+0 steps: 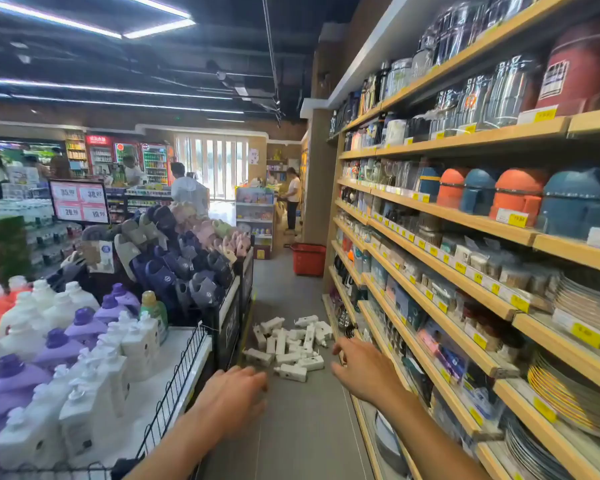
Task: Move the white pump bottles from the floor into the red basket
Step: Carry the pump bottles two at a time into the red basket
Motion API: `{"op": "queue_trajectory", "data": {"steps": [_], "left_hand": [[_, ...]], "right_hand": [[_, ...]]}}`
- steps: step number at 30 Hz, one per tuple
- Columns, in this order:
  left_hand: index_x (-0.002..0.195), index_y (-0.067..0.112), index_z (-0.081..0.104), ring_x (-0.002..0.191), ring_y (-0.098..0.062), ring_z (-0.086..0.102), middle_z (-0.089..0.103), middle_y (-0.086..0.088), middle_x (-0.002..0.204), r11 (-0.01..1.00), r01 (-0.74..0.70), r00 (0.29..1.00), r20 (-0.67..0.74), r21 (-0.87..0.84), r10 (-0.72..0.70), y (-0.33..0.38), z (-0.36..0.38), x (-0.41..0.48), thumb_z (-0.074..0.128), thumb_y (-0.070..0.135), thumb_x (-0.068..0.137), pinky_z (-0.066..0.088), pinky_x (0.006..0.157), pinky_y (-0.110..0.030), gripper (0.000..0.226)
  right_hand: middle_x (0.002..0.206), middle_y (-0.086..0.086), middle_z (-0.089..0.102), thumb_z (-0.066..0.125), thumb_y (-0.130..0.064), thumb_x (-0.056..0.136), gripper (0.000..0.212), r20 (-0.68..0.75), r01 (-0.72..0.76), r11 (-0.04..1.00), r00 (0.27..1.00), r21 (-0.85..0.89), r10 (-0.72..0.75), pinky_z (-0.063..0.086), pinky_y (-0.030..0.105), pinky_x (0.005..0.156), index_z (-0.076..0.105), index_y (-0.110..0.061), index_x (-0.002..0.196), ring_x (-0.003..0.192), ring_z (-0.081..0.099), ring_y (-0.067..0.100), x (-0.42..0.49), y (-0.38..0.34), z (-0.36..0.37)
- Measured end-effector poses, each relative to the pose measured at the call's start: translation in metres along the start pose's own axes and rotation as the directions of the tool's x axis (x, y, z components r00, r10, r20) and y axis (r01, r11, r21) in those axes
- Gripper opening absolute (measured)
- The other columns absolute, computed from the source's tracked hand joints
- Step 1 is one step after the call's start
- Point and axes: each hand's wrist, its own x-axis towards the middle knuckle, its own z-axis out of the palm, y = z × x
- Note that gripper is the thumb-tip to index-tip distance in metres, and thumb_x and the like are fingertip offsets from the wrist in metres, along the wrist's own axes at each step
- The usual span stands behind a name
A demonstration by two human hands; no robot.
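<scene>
1. Heap of white pump bottles (291, 344) on the floor (302, 431), well short of the red basket (309, 259); left hand (232, 400) and right hand (361, 368) hover, fingers loose, empty.
2. Danger: basket's far off — overloaded grabs could drop bottles.

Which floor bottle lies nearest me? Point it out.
The front bottle, on its side, seen between the left hand and right hand; all others lie farther back, toward the basket.

The gray floor (291, 427) has a heap of white pump bottles (291, 344) lying on it, tipped over on their sides. Farther away, a red basket (308, 259) stands on the floor too, well apart from the bottles.
</scene>
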Motion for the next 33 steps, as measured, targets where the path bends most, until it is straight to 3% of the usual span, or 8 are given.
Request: {"op": "queue_trajectory", "data": {"steps": [8, 15, 22, 33], "left_hand": [[0.127, 0.034, 0.057, 0.108, -0.014, 0.057, 0.060, 0.008, 0.119, 0.997, -0.018, 0.995, -0.095, 0.079, 0.026, -0.029, -0.016, 0.026, 0.051, 0.045, 0.100, 0.045, 0.087, -0.031, 0.029], [0.129, 0.035, 0.056, 0.111, -0.016, 0.059, 0.059, 0.007, 0.123, 0.996, -0.029, 0.992, -0.121, 0.079, 0.038, -0.052, -0.012, 0.041, 0.051, 0.048, 0.098, 0.049, 0.088, -0.036, 0.033], [0.125, 0.036, 0.056, 0.108, -0.016, 0.059, 0.059, 0.009, 0.120, 0.998, -0.027, 0.998, -0.059, 0.050, 0.030, -0.067, 0.004, 0.060, 0.050, 0.051, 0.098, 0.050, 0.087, -0.034, 0.031], [0.128, 0.033, 0.055, 0.111, -0.019, 0.057, 0.058, 0.005, 0.122, 0.996, -0.031, 0.999, 0.019, 0.084, 0.029, -0.070, 0.039, 0.172, 0.051, 0.048, 0.099, 0.050, 0.091, -0.040, 0.033]], "right_hand": [[0.117, -0.001, 0.064, 0.054, -0.038, 0.097, 0.027, 0.004, -0.023, 0.994, 1.000, -0.110, 0.024, 0.046, 0.037, 0.081, 0.057, -0.027, 0.121, 0.107, 0.058, 0.025, 0.009, -0.011, 0.019], [0.127, 0.000, 0.062, 0.057, -0.038, 0.096, 0.027, -0.030, -0.036, 0.989, 0.999, -0.144, 0.032, 0.037, 0.038, 0.077, 0.056, -0.028, 0.121, 0.113, 0.057, 0.027, 0.028, -0.017, 0.025], [0.122, 0.002, 0.061, 0.055, -0.037, 0.096, 0.028, 0.026, -0.069, 0.990, 0.997, -0.120, 0.073, 0.048, 0.043, 0.090, 0.054, -0.025, 0.121, 0.111, 0.056, 0.029, 0.043, -0.013, 0.039], [0.125, -0.001, 0.064, 0.057, -0.038, 0.096, 0.030, 0.033, -0.092, 0.990, 0.995, -0.103, 0.096, 0.044, 0.040, 0.086, 0.054, -0.028, 0.124, 0.113, 0.056, 0.026, 0.134, 0.061, 0.070]]}}
